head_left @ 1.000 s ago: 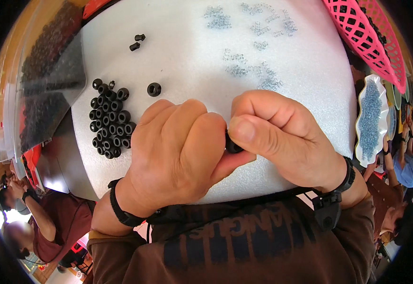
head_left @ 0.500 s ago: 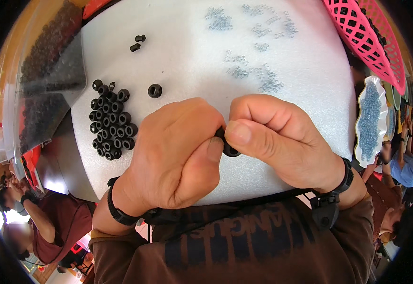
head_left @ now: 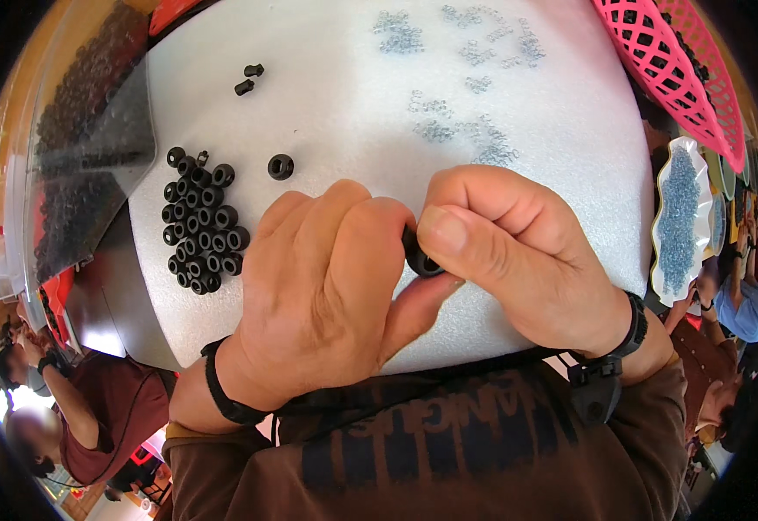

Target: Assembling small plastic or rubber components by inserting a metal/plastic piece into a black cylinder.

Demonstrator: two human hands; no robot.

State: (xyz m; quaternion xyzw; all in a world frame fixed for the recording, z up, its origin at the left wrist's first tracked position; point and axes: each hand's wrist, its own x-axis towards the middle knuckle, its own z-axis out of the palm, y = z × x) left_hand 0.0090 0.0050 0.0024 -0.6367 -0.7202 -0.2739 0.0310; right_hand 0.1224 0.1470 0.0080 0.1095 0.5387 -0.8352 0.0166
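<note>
Between my hands is a round black cord lock [head_left: 420, 253], partly covered by fingers. My left hand [head_left: 327, 286] holds it from the left, index finger curled beside it and thumb stretched along its lower side. On the right, my right hand [head_left: 509, 252] is closed in a pinch at the same piece, its thumb over the upper edge; whether something small sits in that pinch is hidden. A single cord lock [head_left: 281, 167] lies just beyond my left hand. Farther left sits a cluster of cord locks [head_left: 201, 221], with two small black plungers [head_left: 244, 87] beyond it.
Small springs [head_left: 435, 130] lie in loose patches on the white foam-covered table [head_left: 336, 78]. A white wavy dish [head_left: 698, 234] of springs and a pink basket [head_left: 674, 78] stand right. A clear bin [head_left: 92, 139] of black parts stands left. Other people [head_left: 105, 408] sit nearby.
My left hand has opened somewhat, its thumb moving from the top of the cord lock to beneath it. More of the piece now shows. My right hand keeps its pinch.
</note>
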